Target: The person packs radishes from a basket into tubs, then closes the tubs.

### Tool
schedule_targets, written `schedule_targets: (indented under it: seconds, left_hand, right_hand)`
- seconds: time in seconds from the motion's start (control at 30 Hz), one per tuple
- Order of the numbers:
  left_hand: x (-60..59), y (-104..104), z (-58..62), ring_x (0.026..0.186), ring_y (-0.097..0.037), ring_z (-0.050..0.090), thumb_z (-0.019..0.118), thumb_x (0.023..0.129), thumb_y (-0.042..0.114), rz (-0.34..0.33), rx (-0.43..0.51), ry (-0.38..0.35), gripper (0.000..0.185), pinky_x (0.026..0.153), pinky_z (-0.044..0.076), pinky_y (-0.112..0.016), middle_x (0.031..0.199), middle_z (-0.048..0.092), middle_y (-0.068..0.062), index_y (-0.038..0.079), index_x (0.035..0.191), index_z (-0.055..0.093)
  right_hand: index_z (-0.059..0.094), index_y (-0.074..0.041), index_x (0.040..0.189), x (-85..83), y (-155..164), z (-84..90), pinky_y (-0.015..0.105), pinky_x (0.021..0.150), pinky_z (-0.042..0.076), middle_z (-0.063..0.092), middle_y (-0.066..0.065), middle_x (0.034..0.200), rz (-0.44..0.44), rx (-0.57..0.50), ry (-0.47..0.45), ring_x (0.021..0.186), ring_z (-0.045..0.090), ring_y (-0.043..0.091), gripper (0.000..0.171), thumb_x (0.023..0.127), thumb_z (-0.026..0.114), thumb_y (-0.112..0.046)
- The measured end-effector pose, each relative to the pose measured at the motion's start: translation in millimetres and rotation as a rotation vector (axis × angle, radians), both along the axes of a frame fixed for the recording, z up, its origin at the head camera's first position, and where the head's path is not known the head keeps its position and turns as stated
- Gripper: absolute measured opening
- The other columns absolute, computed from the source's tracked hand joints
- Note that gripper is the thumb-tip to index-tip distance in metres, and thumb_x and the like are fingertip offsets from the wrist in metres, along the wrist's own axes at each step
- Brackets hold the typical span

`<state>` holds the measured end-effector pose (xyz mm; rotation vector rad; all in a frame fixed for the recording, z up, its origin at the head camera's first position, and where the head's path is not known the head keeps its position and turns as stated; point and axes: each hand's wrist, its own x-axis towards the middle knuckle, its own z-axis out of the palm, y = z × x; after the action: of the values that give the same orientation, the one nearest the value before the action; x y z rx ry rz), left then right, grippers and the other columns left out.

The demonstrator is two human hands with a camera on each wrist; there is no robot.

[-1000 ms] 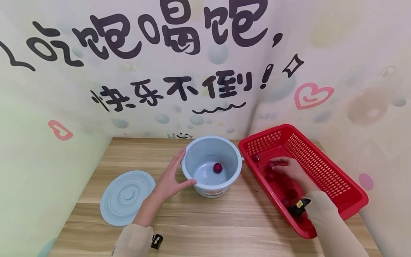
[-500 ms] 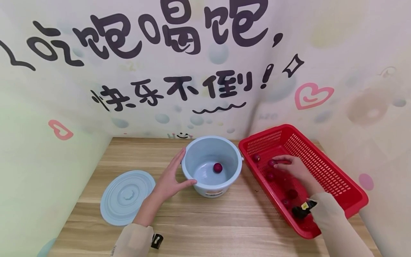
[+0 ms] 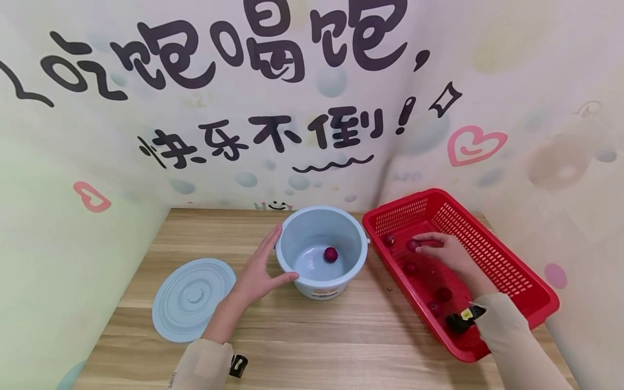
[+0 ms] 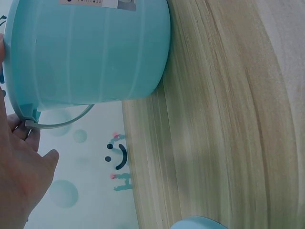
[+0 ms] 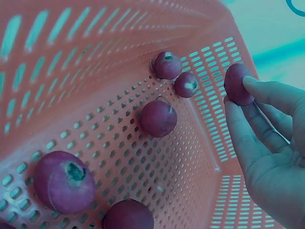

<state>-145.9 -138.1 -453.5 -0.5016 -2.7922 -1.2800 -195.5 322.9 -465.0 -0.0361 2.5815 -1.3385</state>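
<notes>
A light blue bucket stands mid-table with one dark red radish inside. My left hand rests flat against the bucket's left wall, fingers straight. My right hand is inside the red perforated basket and pinches a small dark red radish between thumb and fingertips, just above the basket floor. Several more radishes lie loose in the basket, one at the far corner.
The bucket's round blue lid lies flat on the wooden table to the left. Painted walls close in behind and on both sides. The basket sits against the right wall.
My right hand has closed on one radish in the basket and moved slightly up and towards the far end. The left hand and the bucket have stayed still.
</notes>
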Motion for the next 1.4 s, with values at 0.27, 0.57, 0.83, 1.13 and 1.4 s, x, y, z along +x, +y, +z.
schedule_targets:
  seconds: [0.27,0.57,0.83,1.13,1.4]
  left_hand:
    - [-0.4,1,0.5,0.154,-0.031,0.024,0.084,0.078,0.043,-0.001,0.003,0.006,0.108,0.117,0.032,-0.062,0.168,0.02,-0.001,0.026,0.161,0.017]
    - [-0.2,3,3.3,0.154,-0.031,0.023,0.084,0.077,0.043,-0.005,0.006,-0.002,0.108,0.118,0.031,-0.062,0.168,0.02,-0.001,0.024,0.161,0.018]
    - [1.4,0,3.8,0.153,-0.035,0.024,0.085,0.077,0.041,0.004,0.007,-0.003,0.108,0.116,0.032,-0.064,0.168,0.021,-0.006,0.021,0.161,0.019]
    - [2.1,-1,0.8,0.153,-0.033,0.024,0.084,0.077,0.043,0.005,0.02,-0.009,0.108,0.117,0.031,-0.063,0.168,0.02,-0.001,0.024,0.161,0.018]
    - [1.6,1,1.5,0.154,-0.033,0.024,0.084,0.077,0.043,0.0,0.02,-0.004,0.108,0.117,0.031,-0.063,0.168,0.021,-0.003,0.023,0.161,0.019]
  right_hand:
    - [0.063,-0.004,0.131,4.0,-3,9.1,0.03,0.084,0.059,0.065,0.019,0.124,0.022,-0.017,0.027,0.092,0.061,-0.001,0.042,0.097,0.066,-0.029]
    - [0.064,-0.004,0.13,7.0,-11,17.8,0.019,0.08,0.056,0.066,0.017,0.122,0.052,-0.056,0.063,0.095,0.065,0.001,0.042,0.096,0.068,-0.028]
    - [0.065,-0.005,0.128,9.1,-31,27.7,0.029,0.089,0.059,0.065,0.016,0.126,0.108,-0.087,0.106,0.1,0.066,-0.001,0.038,0.095,0.068,-0.024]
    - [0.066,-0.01,0.129,11.0,-51,41.8,0.02,0.086,0.058,0.067,0.014,0.128,0.152,-0.07,0.137,0.11,0.068,0.017,0.038,0.094,0.07,-0.025]
    - [0.066,-0.013,0.129,14.9,-68,55.3,0.039,0.088,0.061,0.068,0.014,0.128,0.151,-0.062,0.148,0.112,0.069,0.03,0.041,0.09,0.074,-0.023]
